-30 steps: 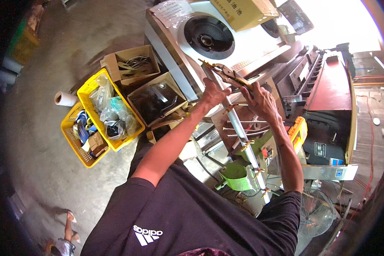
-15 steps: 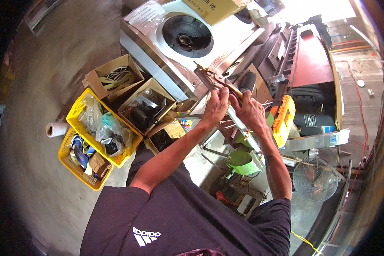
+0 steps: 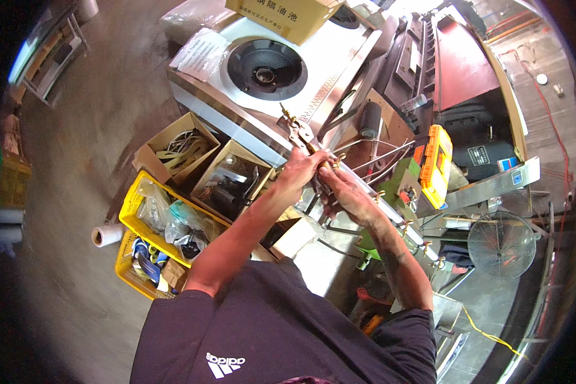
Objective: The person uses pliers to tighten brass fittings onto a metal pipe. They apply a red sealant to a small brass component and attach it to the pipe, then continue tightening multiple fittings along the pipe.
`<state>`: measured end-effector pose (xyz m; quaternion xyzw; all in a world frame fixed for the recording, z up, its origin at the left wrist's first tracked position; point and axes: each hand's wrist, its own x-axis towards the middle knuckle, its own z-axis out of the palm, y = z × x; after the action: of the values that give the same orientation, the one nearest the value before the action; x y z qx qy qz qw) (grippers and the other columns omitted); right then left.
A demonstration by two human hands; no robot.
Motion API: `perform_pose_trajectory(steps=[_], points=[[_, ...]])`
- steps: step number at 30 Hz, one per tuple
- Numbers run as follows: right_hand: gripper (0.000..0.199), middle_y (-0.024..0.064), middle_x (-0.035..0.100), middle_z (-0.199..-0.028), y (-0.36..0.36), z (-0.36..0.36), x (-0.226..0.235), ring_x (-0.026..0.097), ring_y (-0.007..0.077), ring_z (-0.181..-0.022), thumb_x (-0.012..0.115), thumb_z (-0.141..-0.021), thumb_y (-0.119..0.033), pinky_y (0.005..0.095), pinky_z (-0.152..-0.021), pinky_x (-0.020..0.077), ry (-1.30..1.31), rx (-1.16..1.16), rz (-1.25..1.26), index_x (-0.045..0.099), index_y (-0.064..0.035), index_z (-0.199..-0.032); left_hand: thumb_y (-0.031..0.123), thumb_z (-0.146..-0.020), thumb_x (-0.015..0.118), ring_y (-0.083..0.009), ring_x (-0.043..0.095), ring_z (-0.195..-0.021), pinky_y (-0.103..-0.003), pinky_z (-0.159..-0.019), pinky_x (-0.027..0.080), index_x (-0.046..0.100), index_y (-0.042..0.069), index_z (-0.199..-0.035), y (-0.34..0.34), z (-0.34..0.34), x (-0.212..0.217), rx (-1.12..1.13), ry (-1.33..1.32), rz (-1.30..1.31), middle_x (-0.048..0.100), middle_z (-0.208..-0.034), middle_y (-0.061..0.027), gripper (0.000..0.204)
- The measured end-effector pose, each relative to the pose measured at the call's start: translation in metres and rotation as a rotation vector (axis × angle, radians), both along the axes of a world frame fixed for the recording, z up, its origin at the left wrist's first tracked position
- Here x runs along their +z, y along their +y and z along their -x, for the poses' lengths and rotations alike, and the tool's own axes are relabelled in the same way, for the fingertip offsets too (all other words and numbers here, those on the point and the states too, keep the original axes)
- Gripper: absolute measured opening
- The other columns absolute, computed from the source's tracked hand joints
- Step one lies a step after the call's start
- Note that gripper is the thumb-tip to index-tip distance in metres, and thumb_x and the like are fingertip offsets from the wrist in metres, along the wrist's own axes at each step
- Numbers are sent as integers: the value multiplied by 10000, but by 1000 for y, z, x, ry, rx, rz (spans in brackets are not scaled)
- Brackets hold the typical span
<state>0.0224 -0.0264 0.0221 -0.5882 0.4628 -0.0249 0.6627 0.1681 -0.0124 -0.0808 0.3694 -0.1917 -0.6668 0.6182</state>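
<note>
My left hand [image 3: 299, 171] is closed around the upper handle part of a pair of metal pliers [image 3: 300, 133]. Just below it, my right hand [image 3: 351, 192] is closed on the lower end of the handles, its fingers partly hidden underneath. The pliers' jaws point up and away, and a small brass-coloured fitting [image 3: 285, 112] shows at their tip. Beside and under my right hand runs a silver pipe [image 3: 385, 208] with several small brass valves along it, slanting down to the right.
A white stove-like unit with a black round burner [image 3: 266, 69] stands ahead, a cardboard box [image 3: 281, 18] on it. At left are open cartons [image 3: 173, 148] and yellow baskets [image 3: 148, 225]. An orange-yellow toolbox [image 3: 436, 168], a black roll [image 3: 370, 120] and a fan [image 3: 501, 244] lie rightward.
Both hands and the pliers have moved down and slightly left, away from the black roll. More of the silver pipe and its valves shows now. The whole view has shifted a little.
</note>
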Motion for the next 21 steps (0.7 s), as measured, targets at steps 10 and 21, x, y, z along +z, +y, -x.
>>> perform_pose_trajectory(steps=[10, 21], points=[[289, -23, 464, -685, 54, -66, -13, 472, 101, -476, 503, -1089, -460, 275, -403, 413, -264, -229, -509, 450, -179, -1129, 222, -920, 747, -94, 586, -790, -288, -710, 472, 680, 95, -953, 20, -96, 49, -486, -473, -244, 638, -842, 23, 147], [428, 85, 644, -876, 68, -49, -30, 628, 191, -740, 615, -1024, -402, 356, -563, 533, -317, -94, -177, 568, -25, -1221, 365, -833, 712, -288, 706, -989, -412, -863, 550, 584, -105, -1201, 20, -78, 89, -514, -1368, -355, 710, -1034, -212, 611]])
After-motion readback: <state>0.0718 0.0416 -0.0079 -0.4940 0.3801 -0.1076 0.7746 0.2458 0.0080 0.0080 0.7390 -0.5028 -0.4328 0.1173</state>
